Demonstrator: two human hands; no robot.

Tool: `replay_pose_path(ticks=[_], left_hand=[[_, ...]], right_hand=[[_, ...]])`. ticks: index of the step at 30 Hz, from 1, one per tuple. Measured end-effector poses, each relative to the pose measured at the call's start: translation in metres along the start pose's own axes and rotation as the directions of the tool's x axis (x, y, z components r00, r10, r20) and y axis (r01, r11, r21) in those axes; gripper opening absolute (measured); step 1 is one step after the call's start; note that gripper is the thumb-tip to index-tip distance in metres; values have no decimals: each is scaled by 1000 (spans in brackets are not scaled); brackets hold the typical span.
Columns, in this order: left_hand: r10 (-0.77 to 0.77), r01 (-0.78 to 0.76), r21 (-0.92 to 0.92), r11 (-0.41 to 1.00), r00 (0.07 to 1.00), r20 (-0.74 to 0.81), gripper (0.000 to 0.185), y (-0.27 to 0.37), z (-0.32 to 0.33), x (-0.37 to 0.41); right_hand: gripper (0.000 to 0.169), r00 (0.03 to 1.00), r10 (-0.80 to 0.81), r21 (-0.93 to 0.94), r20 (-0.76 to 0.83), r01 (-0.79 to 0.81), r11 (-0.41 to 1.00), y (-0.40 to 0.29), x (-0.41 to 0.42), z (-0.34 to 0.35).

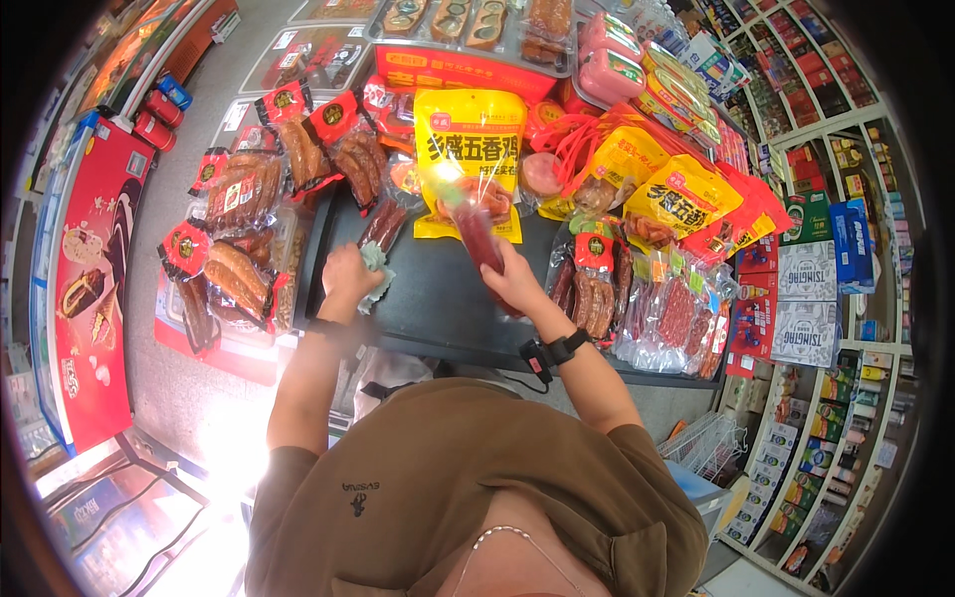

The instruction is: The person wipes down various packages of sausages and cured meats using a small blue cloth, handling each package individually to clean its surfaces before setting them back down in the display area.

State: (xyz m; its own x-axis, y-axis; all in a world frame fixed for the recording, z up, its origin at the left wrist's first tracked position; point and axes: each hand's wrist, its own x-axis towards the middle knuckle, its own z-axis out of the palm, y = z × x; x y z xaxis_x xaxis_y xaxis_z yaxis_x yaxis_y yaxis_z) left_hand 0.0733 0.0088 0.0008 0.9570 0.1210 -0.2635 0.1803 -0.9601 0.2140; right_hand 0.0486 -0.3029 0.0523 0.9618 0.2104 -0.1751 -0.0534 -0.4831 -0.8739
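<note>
In my right hand (pixel 515 280) is a long packaged sausage (pixel 477 235), dark red and blurred, tilted over the black tabletop (pixel 425 298). Its upper end overlaps a yellow bag of chicken (pixel 470 134). My left hand (pixel 349 276) grips a crumpled pale green cloth (pixel 374 280) on the tabletop. Just beyond that hand lies a dark sausage pack (pixel 384 224). Vacuum packs of sausages (pixel 593 283) stand right of my right hand, beside clear packs of sliced meat (pixel 675 321).
Sausage packs (pixel 242 190) crowd the left side. A red box (pixel 462 71) under a tray is at the back, with pink packages (pixel 612 52) near it. More yellow bags (pixel 683 198) lie at right, before beer cartons (pixel 806 269) and shelves. A red freezer (pixel 97 276) stands far left.
</note>
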Motion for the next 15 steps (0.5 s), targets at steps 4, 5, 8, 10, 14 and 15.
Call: replay_pose_path(ticks=[4, 5, 8, 10, 14, 15], left_hand=[[-57, 59, -130, 990, 998, 17, 57, 6, -12, -5], [-71, 74, -158, 985, 997, 23, 58, 7, -14, -5], [-103, 111, -156, 981, 993, 56, 61, 10, -19, -6], [-104, 114, -176, 978, 992, 69, 63, 8, -15, -4], [-136, 158, -127, 979, 977, 165, 68, 7, -9, 0], [-114, 135, -152, 979, 983, 141, 65, 2, -6, 2]], right_hand=[[41, 979, 108, 665, 171, -196, 721, 7, 25, 19], [41, 965, 153, 699, 212, -259, 667, 7, 29, 28], [39, 927, 218, 758, 306, -376, 534, -1, 40, 59], [35, 930, 210, 736, 303, -368, 569, 12, 52, 85], [33, 907, 292, 716, 305, -420, 558, 43, 76, 125], [33, 895, 325, 716, 307, -441, 541, 41, 78, 128]])
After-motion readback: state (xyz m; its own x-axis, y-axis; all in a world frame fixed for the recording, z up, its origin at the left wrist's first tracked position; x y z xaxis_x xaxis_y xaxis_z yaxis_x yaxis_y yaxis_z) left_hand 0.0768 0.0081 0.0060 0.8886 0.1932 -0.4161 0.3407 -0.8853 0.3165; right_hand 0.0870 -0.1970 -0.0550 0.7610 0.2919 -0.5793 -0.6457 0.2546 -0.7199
